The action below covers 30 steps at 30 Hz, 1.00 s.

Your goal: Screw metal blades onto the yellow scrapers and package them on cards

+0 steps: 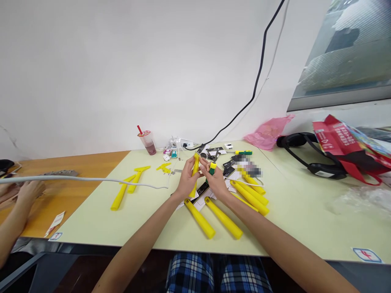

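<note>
My left hand [185, 178] is closed around a yellow plastic handle [195, 167], held upright above the middle of the table. My right hand [216, 179] grips a screwdriver [211, 167] by its green and yellow grip, close to the yellow handle. Fingertips of both hands meet near the handle; the screwdriver's tip cannot be made out. In front of my hands lie two similar yellow handles [200, 219] [224, 218], and several more [250, 195] lie to the right. Under and behind my hands are black and white printed cards [229, 163].
Two T-shaped yellow pieces [122, 193] [136, 181] lie left. Behind stand a drink cup [148, 143] and a power strip [180, 143]. Another screwdriver [243, 152], a pink bag [269, 132], headphones [320, 169] and a red bag [336, 142] are right. A co-worker's hand [29, 193] is far left.
</note>
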### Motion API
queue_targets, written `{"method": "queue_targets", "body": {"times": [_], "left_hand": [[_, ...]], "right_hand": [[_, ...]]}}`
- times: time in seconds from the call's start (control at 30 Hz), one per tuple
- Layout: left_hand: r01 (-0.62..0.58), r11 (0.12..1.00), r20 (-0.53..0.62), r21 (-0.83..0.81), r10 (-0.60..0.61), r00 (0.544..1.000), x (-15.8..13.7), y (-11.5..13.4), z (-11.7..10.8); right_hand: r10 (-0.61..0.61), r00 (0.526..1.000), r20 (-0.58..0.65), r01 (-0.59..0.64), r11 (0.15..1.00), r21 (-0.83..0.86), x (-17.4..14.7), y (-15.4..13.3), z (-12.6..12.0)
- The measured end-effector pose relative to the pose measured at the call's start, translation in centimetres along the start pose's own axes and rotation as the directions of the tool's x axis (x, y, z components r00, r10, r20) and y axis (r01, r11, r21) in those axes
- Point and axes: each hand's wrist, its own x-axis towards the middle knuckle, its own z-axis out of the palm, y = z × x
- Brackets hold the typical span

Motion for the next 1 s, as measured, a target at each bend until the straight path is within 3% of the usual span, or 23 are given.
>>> {"method": "queue_targets", "body": {"times": [0.1,0.2,0.3,0.37,0.47,0.57,1.0], "left_hand": [[0.196,0.941,-0.033,-0.275,-0.213,0.976,0.5,0.6,-1.1],[0.289,0.853,-0.053,-0.435,-0.344,0.937,0.9,1.4,-2.4],[0.345,0.777,-0.03,-0.526,-0.422,0.906,0.8,2.0,-3.9],[0.391,0.745,0.012,-0.541,-0.458,0.889,0.6,2.0,-5.0],[0.442,0.724,0.091,-0.529,-0.47,0.878,0.1,1.7,-6.3],[0.445,0.735,0.164,-0.512,-0.424,0.891,-0.2,1.4,-7.1],[0.451,0.771,0.234,-0.45,-0.385,0.893,-0.6,1.3,-7.5]], "right_hand": [[-0.069,0.998,-0.015,0.067,0.991,-0.112,0.0,-0.3,0.0],[-0.103,0.988,-0.115,0.08,0.979,-0.185,0.1,-0.3,-0.4],[-0.022,0.971,-0.239,-0.02,0.985,-0.172,0.6,0.3,-1.0],[0.09,0.956,-0.279,-0.109,0.993,-0.05,1.0,0.8,-1.3],[0.236,0.945,-0.227,-0.201,0.965,0.169,1.3,1.4,-1.4],[0.278,0.944,-0.178,-0.225,0.936,0.27,1.1,1.5,-1.2],[0.289,0.942,-0.168,-0.235,0.93,0.283,0.5,0.1,-0.5]]}}
